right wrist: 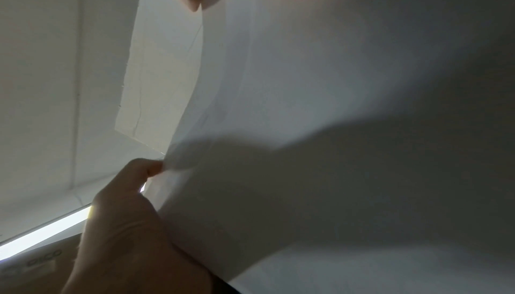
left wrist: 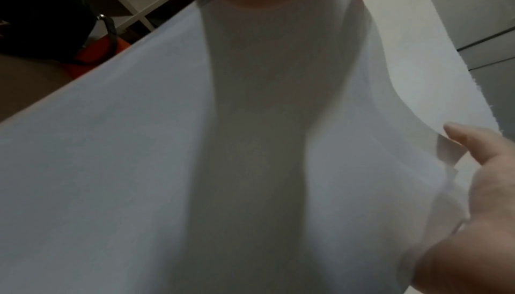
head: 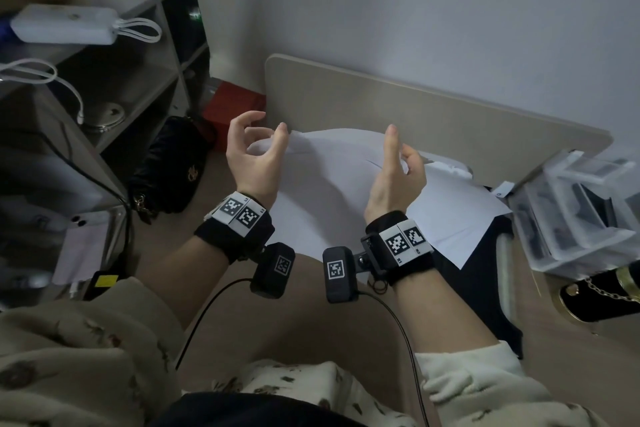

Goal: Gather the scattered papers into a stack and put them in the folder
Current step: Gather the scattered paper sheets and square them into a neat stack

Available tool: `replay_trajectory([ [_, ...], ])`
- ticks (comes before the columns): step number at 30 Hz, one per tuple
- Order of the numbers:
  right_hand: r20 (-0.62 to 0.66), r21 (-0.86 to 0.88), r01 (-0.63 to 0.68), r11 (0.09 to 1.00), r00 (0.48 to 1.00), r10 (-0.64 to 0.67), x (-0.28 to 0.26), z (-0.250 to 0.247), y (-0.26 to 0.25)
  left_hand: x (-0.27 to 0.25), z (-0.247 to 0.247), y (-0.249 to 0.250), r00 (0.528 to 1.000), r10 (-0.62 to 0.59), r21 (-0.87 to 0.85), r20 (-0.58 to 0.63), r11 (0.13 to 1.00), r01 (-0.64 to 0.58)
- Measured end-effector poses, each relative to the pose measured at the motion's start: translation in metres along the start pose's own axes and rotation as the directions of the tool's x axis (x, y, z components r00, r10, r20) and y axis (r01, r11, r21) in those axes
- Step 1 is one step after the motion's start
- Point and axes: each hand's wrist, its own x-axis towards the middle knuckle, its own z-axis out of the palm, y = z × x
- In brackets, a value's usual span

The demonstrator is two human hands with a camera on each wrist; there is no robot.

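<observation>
Desk [head: 346, 104] | left hand [head: 254, 158], right hand [head: 394, 180] pinch papers [head: 329, 177] (fingers curled)

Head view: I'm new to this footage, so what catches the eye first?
Two raised hands, left and right, hold a bowed stack of white paper sheets upright over the beige table. Another white sheet lies flat on the table to the right, beside a clear plastic organiser box.

The white papers [head: 332, 180] are raised off the table as a loose, curved bundle, edges not quite squared. Beneath them a dark folder [head: 498, 288] lies flat, seemingly open, with one more sheet [head: 460, 218] resting across it.
</observation>
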Motion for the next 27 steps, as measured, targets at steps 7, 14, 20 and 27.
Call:
replay_trajectory([
  [7,-0.032,0.000,-0.009,1.000,0.999,0.009,-0.002,0.002,-0.005,0.000,0.000,-0.002,1.000,0.003,-0.025,0.005,1.000,-0.003],
  [14,-0.037,-0.024,0.042,0.999,0.998,-0.043,0.003,-0.007,-0.001,0.002,-0.001,-0.006,1.000,0.017,-0.042,0.014,0.999,-0.016],
  [20,0.015,-0.043,0.072,0.996,0.997,-0.071,0.004,-0.016,0.005,0.005,-0.003,-0.012,0.999,0.030,-0.023,0.018,0.999,-0.029],
  [27,0.027,-0.045,0.124,0.991,0.992,-0.123,-0.001,-0.015,0.008,0.004,-0.004,-0.016,0.996,0.067,-0.024,0.065,0.998,-0.065],
])
